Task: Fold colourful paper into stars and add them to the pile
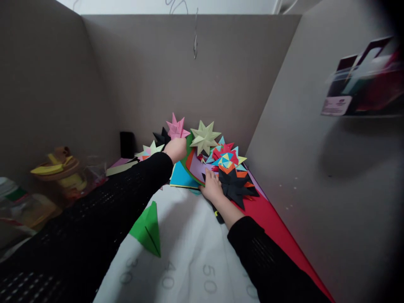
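Observation:
My left hand [176,149] is closed on the raised edge of a bent bunch of coloured paper sheets [190,162], green, orange and purple. Blue paper [183,176] lies beneath them. My right hand [212,185] rests against the near right edge of the sheets, fingers stretched out, next to a black folded paper star [236,183]. Behind my left hand stands a pink paper star [177,127]. A pale green star [205,137] leans by the back wall, with red and blue-yellow stars [226,158] to its right.
A green folded paper piece [148,230] lies on the white numbered cloth [186,252]. Red paper [271,223] runs along the right wall. At left are a basket [58,168] and a clear jar [22,202]. A clear pocket [362,84] hangs on the right wall.

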`<action>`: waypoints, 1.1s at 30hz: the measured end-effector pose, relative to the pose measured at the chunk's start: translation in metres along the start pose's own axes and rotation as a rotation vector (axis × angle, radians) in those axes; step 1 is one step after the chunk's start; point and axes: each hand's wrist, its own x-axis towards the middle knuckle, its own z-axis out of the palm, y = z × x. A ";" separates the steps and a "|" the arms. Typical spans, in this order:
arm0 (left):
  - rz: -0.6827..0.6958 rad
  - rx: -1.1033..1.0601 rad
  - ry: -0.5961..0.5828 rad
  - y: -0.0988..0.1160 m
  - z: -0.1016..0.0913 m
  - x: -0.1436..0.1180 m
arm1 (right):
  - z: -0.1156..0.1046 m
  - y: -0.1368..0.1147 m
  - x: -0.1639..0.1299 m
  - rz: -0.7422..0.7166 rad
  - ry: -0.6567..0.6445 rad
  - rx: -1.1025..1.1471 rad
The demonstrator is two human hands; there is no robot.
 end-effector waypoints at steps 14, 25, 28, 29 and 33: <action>-0.084 0.113 0.701 -0.025 -0.168 -0.054 | 0.001 -0.002 -0.002 -0.032 0.030 0.088; -0.291 -1.234 0.689 -0.130 -0.100 -0.174 | -0.098 -0.082 0.000 -0.110 -0.250 1.365; -0.368 -1.392 0.614 -0.149 -0.076 -0.195 | -0.113 -0.098 -0.008 -0.106 -0.381 1.291; -0.382 -1.418 0.613 -0.154 -0.072 -0.201 | -0.116 -0.102 -0.010 -0.101 -0.404 1.267; -0.361 -1.428 0.925 -0.163 -0.061 -0.225 | -0.133 -0.116 -0.017 -0.042 -0.298 1.382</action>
